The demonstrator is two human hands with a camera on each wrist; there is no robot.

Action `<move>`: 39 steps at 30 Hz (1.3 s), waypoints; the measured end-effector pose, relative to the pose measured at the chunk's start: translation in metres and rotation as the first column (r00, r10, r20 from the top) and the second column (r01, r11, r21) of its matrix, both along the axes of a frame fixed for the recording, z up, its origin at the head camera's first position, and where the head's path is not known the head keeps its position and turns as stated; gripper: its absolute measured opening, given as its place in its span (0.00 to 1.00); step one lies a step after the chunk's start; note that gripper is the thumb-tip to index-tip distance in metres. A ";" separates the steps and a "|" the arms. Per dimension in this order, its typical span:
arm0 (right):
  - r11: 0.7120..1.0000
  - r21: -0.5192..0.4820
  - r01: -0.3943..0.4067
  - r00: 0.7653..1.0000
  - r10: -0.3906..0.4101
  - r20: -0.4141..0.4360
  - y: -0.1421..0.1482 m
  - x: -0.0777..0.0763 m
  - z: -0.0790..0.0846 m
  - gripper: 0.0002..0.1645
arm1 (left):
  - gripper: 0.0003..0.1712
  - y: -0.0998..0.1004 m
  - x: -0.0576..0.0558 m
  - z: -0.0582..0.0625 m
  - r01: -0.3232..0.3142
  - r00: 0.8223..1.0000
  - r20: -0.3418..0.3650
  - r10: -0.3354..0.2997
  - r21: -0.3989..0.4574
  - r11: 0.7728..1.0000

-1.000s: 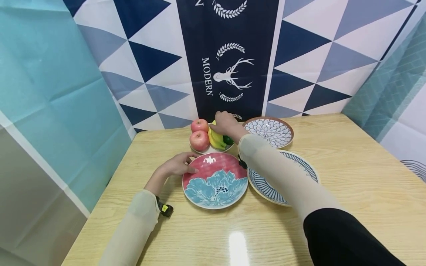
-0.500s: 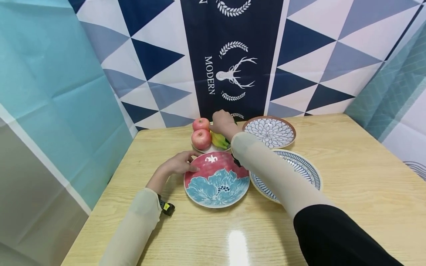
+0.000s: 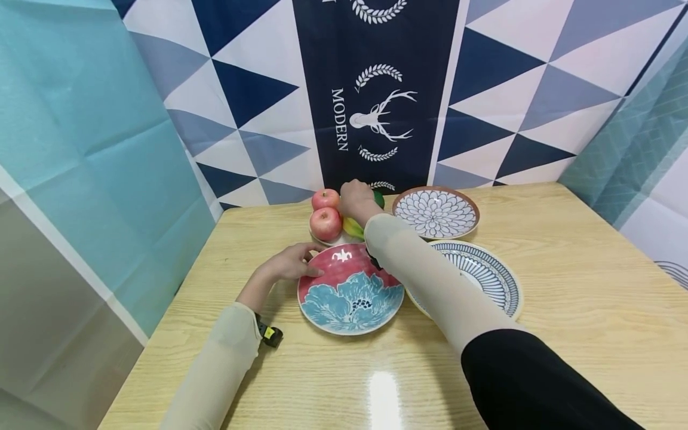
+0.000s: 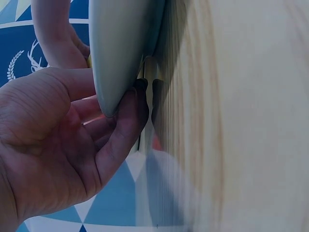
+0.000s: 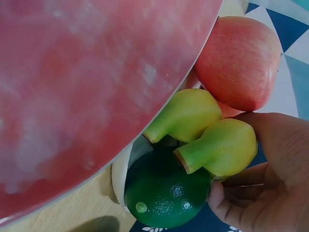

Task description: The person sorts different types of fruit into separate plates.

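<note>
My left hand (image 3: 295,261) grips the left rim of a pink plate (image 3: 328,269) painted with a blue flower. In the left wrist view the thumb and fingers (image 4: 120,125) lie on either side of that rim, and the plate stands tilted up from the table. My right hand (image 3: 357,198) reaches over the plate to the bananas (image 5: 222,147), its thumb and fingers around their far end. A dark green round fruit (image 5: 166,191) sits right beside the bananas. Two red apples (image 3: 325,223) lie left of them, on a white dish (image 3: 340,240) partly hidden by the pink plate.
To the right stands a blue-and-white patterned plate (image 3: 502,280), partly under my right sleeve. A brown-rimmed plate (image 3: 436,212) with a petal pattern is behind it. A patterned cloth (image 3: 263,89) hangs at the back of the wooden table (image 3: 317,382).
My right hand and forearm have shifted slightly left over the fruit, covering more of the bananas. The left hand stays on the pink plate's rim. The view has shifted a little.
</note>
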State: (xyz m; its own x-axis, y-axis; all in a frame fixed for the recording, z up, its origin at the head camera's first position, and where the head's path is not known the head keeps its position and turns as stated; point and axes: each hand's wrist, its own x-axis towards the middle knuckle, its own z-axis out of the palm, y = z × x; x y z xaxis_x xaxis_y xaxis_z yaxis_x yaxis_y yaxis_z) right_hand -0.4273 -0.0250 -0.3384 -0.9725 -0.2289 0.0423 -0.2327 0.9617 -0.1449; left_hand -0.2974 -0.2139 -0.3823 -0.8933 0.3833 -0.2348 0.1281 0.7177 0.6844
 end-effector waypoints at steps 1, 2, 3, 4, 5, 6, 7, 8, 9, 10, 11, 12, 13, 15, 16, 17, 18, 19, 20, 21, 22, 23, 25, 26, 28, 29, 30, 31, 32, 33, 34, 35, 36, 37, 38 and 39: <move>1.000 -0.002 0.006 1.000 -0.006 0.000 -0.001 -0.001 0.000 0.13 | 0.31 0.000 0.000 0.001 0.003 1.000 -0.001 -0.003 -0.001 1.000; 1.000 -0.005 0.011 1.000 -0.011 0.003 -0.002 -0.001 0.000 0.13 | 0.31 0.000 0.000 0.001 0.004 1.000 0.001 -0.004 -0.001 1.000; 1.000 -0.008 0.017 1.000 -0.017 0.006 -0.002 -0.002 0.000 0.13 | 0.31 0.000 0.000 0.001 0.003 1.000 0.002 -0.003 -0.002 1.000; 1.000 -0.011 0.024 1.000 -0.024 0.008 -0.003 -0.002 0.000 0.12 | 0.31 0.000 0.000 0.001 0.003 1.000 0.003 -0.003 -0.002 1.000; 1.000 -0.011 0.028 1.000 -0.028 0.010 -0.004 -0.002 0.000 0.12 | 0.32 0.000 0.000 0.001 0.006 1.000 0.003 -0.006 -0.002 1.000; 0.999 -0.010 0.031 1.000 -0.031 0.008 -0.004 -0.002 0.000 0.12 | 0.32 0.000 0.000 0.001 0.006 1.000 0.003 -0.006 -0.003 1.000; 0.999 -0.014 0.035 0.999 -0.034 0.007 -0.005 -0.003 0.000 0.11 | 0.32 0.000 0.000 0.001 0.007 1.000 0.001 -0.007 -0.002 1.000; 0.999 -0.015 0.038 0.999 -0.037 0.007 -0.006 -0.003 0.001 0.11 | 0.32 0.000 0.000 0.001 0.005 1.000 0.002 -0.005 -0.001 1.000; 0.999 -0.014 0.041 0.999 -0.041 0.004 -0.007 -0.003 0.001 0.10 | 0.32 0.000 0.000 0.001 0.002 1.000 0.002 -0.002 -0.001 1.000; 0.999 -0.015 0.045 0.999 -0.045 0.002 -0.007 -0.003 0.001 0.10 | 0.32 0.000 -0.001 0.001 0.000 1.000 0.001 0.000 -0.001 1.000; 0.999 -0.017 0.049 0.999 -0.049 -0.001 -0.008 -0.002 0.001 0.10 | 0.32 0.000 -0.001 0.001 -0.001 1.000 0.001 0.001 0.000 1.000; 0.998 -0.018 0.053 0.999 -0.053 -0.005 -0.009 -0.002 0.001 0.09 | 0.32 0.000 -0.001 0.000 -0.004 1.000 0.001 0.004 0.000 1.000; 0.998 -0.019 0.056 0.998 -0.056 -0.006 -0.009 -0.002 0.001 0.09 | 0.32 0.000 -0.001 0.001 -0.004 1.000 0.002 0.004 -0.001 1.000; 0.998 -0.017 0.056 0.998 -0.057 -0.013 -0.009 0.000 0.001 0.09 | 0.31 0.000 -0.001 0.001 -0.007 1.000 0.007 0.007 -0.002 1.000; 0.998 -0.017 0.055 0.998 -0.055 -0.013 -0.009 0.000 0.001 0.09 | 0.31 0.000 -0.001 0.001 -0.008 1.000 0.009 0.008 -0.002 1.000; 0.999 -0.018 0.051 0.999 -0.052 -0.016 -0.008 0.001 0.002 0.09 | 0.31 0.001 -0.001 0.001 -0.008 1.000 0.011 0.008 -0.002 1.000; 0.999 -0.019 0.046 0.999 -0.046 -0.020 -0.007 0.002 0.002 0.09 | 0.31 0.001 0.000 0.002 -0.009 1.000 0.013 0.009 -0.002 1.000; 0.999 -0.021 0.041 0.999 -0.041 -0.024 -0.006 0.002 0.002 0.09 | 0.31 0.001 0.000 0.002 -0.011 1.000 0.015 0.011 -0.002 1.000; 0.999 -0.021 0.034 0.999 -0.034 -0.031 -0.005 0.003 0.003 0.09 | 0.31 0.001 0.000 0.002 -0.011 1.000 0.016 0.011 -0.001 1.000; 0.999 -0.023 0.027 0.999 -0.027 -0.036 -0.004 0.004 0.004 0.09 | 0.31 0.001 0.001 0.003 -0.012 1.000 0.016 0.012 -0.001 1.000; 0.999 -0.026 0.020 0.999 -0.021 -0.042 -0.003 0.004 0.004 0.09 | 0.31 0.001 0.001 0.003 -0.012 1.000 0.015 0.012 -0.001 1.000; 1.000 -0.028 0.013 0.998 -0.014 -0.053 -0.002 0.005 0.005 0.09 | 0.31 0.001 0.001 0.003 -0.012 1.000 0.015 0.012 -0.001 1.000; 1.000 -0.031 -0.001 0.998 -0.001 -0.069 0.000 0.006 0.008 0.09 | 0.31 0.001 0.002 0.004 -0.015 1.000 0.013 0.015 -0.004 1.000; 0.999 -0.031 -0.010 0.997 0.007 -0.078 0.001 0.007 0.009 0.09 | 0.31 0.002 0.002 0.004 -0.016 1.000 0.013 0.016 -0.004 1.000; 0.999 -0.032 -0.021 0.996 0.018 -0.090 0.003 0.009 0.013 0.10 | 0.31 0.002 0.003 0.004 -0.018 1.000 0.012 0.018 -0.007 1.000; 0.999 -0.031 -0.025 0.995 0.022 -0.096 0.004 0.009 0.014 0.10 | 0.31 0.002 0.003 0.004 -0.019 1.000 0.013 0.019 -0.006 1.000; 0.999 -0.030 -0.030 0.995 0.027 -0.101 0.005 0.010 0.016 0.11 | 0.31 0.003 0.003 0.004 -0.021 1.000 0.013 0.021 -0.007 1.000; 0.999 -0.032 -0.034 0.994 0.031 -0.104 0.005 0.010 0.017 0.11 | 0.31 0.003 0.003 0.004 -0.021 1.000 0.015 0.021 -0.006 1.000; 0.999 -0.033 -0.037 0.994 0.033 -0.107 0.006 0.011 0.019 0.12 | 0.31 0.003 0.003 0.004 -0.019 1.000 0.017 0.020 -0.005 1.000; 0.999 -0.036 -0.040 0.994 0.036 -0.104 0.007 0.012 0.020 0.13 | 0.31 0.003 0.003 0.004 -0.019 1.000 0.017 0.019 -0.006 1.000; 0.998 -0.039 -0.044 0.994 0.040 -0.104 0.007 0.013 0.022 0.13 | 0.31 0.003 0.003 0.004 -0.018 1.000 0.016 0.018 -0.008 1.000; 0.998 -0.042 -0.048 0.993 0.043 -0.107 0.008 0.014 0.023 0.14 | 0.31 0.003 0.003 0.003 -0.018 1.000 0.015 0.018 -0.009 1.000; 0.998 -0.046 -0.051 0.993 0.045 -0.111 0.009 0.015 0.025 0.14 | 0.31 0.002 0.003 0.003 -0.018 1.000 0.015 0.019 -0.011 1.000; 0.997 -0.051 -0.054 0.992 0.048 -0.114 0.009 0.017 0.027 0.15 | 0.31 0.002 0.003 0.003 -0.018 1.000 0.014 0.018 -0.012 1.000; 0.997 -0.054 -0.055 0.992 0.048 -0.119 0.010 0.019 0.028 0.15 | 0.31 0.002 0.004 0.003 -0.016 1.000 0.011 0.017 -0.013 1.000; 0.997 -0.060 -0.056 0.991 0.048 -0.125 0.010 0.020 0.030 0.16 | 0.31 0.002 0.004 0.003 -0.015 1.000 0.008 0.015 -0.015 1.000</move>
